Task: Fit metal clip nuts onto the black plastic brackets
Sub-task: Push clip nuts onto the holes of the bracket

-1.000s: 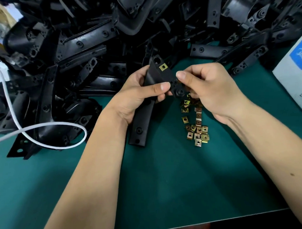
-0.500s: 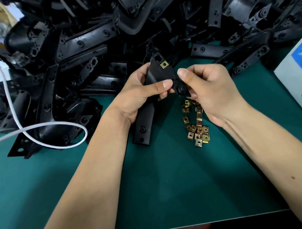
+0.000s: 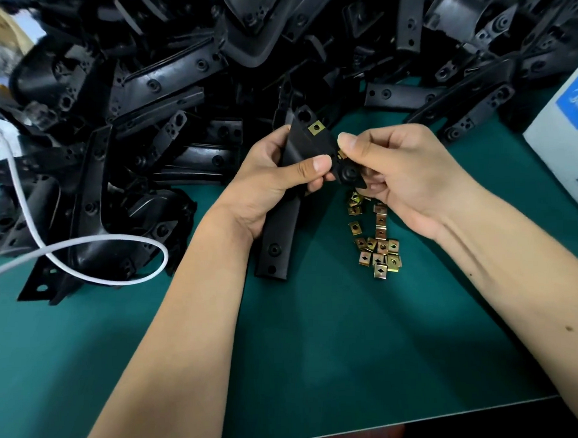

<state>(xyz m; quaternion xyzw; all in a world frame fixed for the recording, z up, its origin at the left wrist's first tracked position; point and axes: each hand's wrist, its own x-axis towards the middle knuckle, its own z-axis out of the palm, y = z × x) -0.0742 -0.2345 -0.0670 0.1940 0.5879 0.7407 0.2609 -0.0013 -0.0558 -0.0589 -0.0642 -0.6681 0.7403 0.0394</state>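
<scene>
My left hand (image 3: pixel 273 176) grips a long black plastic bracket (image 3: pixel 280 234) around its middle, thumb across the front face. One brass-coloured clip nut (image 3: pixel 316 128) sits on the bracket's upper edge. My right hand (image 3: pixel 407 175) pinches a second clip nut (image 3: pixel 341 154) against the bracket's right edge, just above a round boss; most of that nut is hidden by the fingers. A loose heap of several clip nuts (image 3: pixel 377 245) lies on the green mat below my right hand.
A big pile of black brackets (image 3: pixel 184 85) fills the back and left of the green mat (image 3: pixel 318 349). A white cable (image 3: pixel 95 245) loops over the pile at left. A white box (image 3: pixel 566 137) stands at the right edge.
The bracket has tipped slightly and my right hand has shifted so a clip nut now shows at the bracket's right edge under the fingertips. My left hand keeps its grip.
</scene>
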